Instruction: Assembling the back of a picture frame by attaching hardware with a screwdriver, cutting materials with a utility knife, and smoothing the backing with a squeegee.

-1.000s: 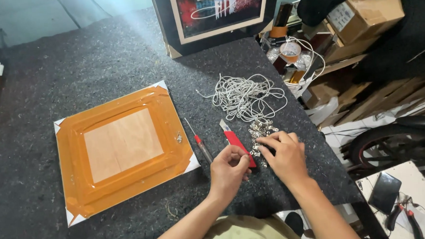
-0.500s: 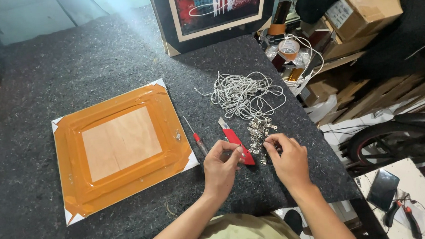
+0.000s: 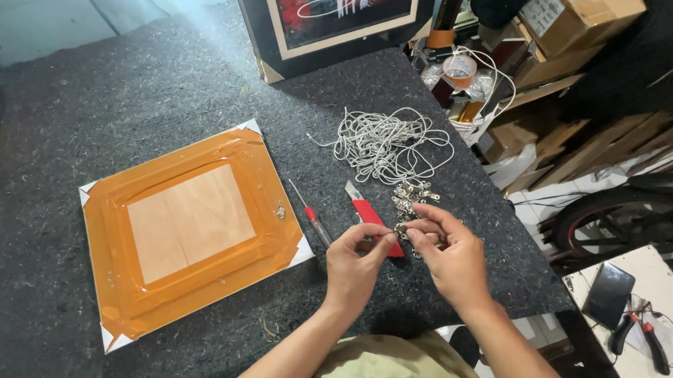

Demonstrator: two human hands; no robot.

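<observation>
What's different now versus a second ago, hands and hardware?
The right hand left the pile of metal hangers and came in to meet the left hand; both now pinch one small metal piece between the fingertips, above the red knife. The orange-taped frame back, screwdriver and white cord lie unchanged.

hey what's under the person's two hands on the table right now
Under the left hand and right hand: red utility knife and small metal hangers on grey felt. Both partly hidden.

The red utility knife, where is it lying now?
In the head view, the red utility knife lies on the felt table, between the screwdriver and the metal hangers.
</observation>
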